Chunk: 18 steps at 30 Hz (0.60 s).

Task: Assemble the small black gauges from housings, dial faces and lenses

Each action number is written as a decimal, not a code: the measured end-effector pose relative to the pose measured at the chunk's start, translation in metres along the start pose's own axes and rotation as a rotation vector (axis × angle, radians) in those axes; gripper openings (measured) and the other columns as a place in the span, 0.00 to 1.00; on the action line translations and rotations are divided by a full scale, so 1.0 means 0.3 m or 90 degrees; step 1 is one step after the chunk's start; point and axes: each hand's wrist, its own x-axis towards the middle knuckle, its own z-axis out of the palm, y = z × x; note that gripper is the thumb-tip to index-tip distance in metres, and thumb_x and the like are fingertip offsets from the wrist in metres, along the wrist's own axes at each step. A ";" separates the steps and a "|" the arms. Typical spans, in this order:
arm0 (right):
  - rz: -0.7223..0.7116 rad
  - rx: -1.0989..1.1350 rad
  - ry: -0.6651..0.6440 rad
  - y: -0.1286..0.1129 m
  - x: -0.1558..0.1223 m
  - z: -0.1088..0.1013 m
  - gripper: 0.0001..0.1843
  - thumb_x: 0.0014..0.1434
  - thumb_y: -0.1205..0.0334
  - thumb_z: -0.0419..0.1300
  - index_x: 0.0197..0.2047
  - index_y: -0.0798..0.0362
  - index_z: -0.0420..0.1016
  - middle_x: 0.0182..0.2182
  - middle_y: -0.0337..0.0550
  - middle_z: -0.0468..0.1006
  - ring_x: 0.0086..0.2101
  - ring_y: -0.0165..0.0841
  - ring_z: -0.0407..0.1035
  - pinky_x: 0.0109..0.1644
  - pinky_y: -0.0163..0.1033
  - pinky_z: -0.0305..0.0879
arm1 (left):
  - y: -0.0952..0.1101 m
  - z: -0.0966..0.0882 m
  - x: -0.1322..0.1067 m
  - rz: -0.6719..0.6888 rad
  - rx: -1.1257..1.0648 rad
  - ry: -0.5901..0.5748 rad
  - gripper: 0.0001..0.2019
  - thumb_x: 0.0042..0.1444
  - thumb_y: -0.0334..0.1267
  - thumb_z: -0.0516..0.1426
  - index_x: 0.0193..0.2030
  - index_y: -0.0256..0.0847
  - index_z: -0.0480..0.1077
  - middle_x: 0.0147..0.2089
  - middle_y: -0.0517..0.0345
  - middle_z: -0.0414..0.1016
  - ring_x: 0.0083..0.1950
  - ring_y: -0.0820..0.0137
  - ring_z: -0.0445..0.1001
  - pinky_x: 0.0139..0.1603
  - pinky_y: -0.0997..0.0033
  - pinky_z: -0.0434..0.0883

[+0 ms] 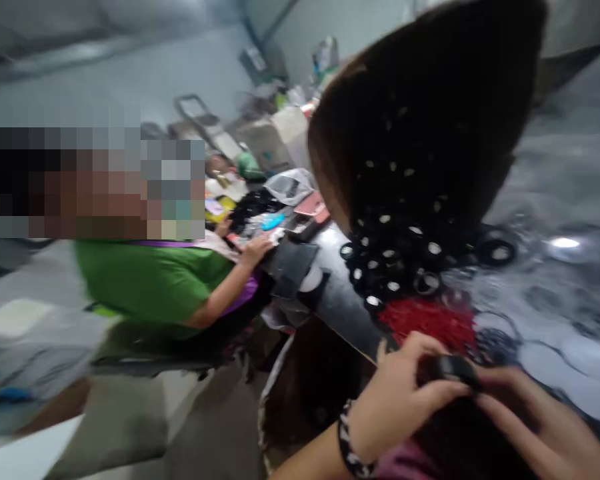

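Observation:
My left hand (393, 393), with a dark patterned band at the wrist, pinches a small black round part (455, 368) between thumb and fingers. From the other side, the fingertips of my right hand (540, 417) close on the same part. Just beyond my hands lies a heap of small red pieces (425, 320). Behind it, many black rings (387, 267) spill from the mouth of a large dark tipped container (425, 133). Clear round pieces (540, 293) and white discs (587, 363) are spread to the right. Motion blur hides the finer detail.
At the left a co-worker in a green shirt (140, 287) sits at the same dark table (340, 317), hands among small items. A black tray (303, 227) and a plastic bag (290, 185) are near them. Below the table edge stands an open sack or box (275, 407).

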 end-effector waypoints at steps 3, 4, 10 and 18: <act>0.023 0.014 -0.099 -0.089 -0.017 -0.038 0.10 0.62 0.55 0.56 0.35 0.48 0.76 0.33 0.39 0.81 0.33 0.33 0.76 0.37 0.33 0.71 | -0.063 0.050 -0.040 -0.108 -0.240 0.041 0.10 0.56 0.42 0.61 0.41 0.45 0.67 0.41 0.58 0.79 0.46 0.66 0.78 0.49 0.67 0.72; 0.027 0.004 -0.136 -0.094 -0.018 -0.055 0.10 0.63 0.56 0.55 0.36 0.48 0.76 0.34 0.38 0.81 0.35 0.32 0.75 0.39 0.33 0.70 | -0.084 0.058 -0.036 -0.149 -0.315 0.070 0.10 0.56 0.43 0.61 0.42 0.45 0.66 0.41 0.58 0.79 0.46 0.66 0.78 0.47 0.67 0.74; 0.149 -0.336 0.081 -0.017 -0.021 -0.212 0.13 0.64 0.57 0.55 0.47 0.52 0.75 0.40 0.46 0.77 0.39 0.39 0.72 0.45 0.44 0.66 | -0.120 0.109 0.003 -0.270 -0.534 0.065 0.15 0.55 0.43 0.63 0.45 0.44 0.65 0.41 0.54 0.81 0.34 0.69 0.80 0.39 0.70 0.76; 0.110 -0.445 0.106 0.019 0.063 -0.209 0.15 0.60 0.62 0.60 0.50 0.55 0.71 0.46 0.51 0.70 0.43 0.42 0.69 0.49 0.50 0.66 | -0.111 0.162 0.002 -0.259 -0.655 -0.028 0.17 0.61 0.46 0.56 0.55 0.45 0.69 0.55 0.48 0.77 0.47 0.68 0.77 0.45 0.73 0.74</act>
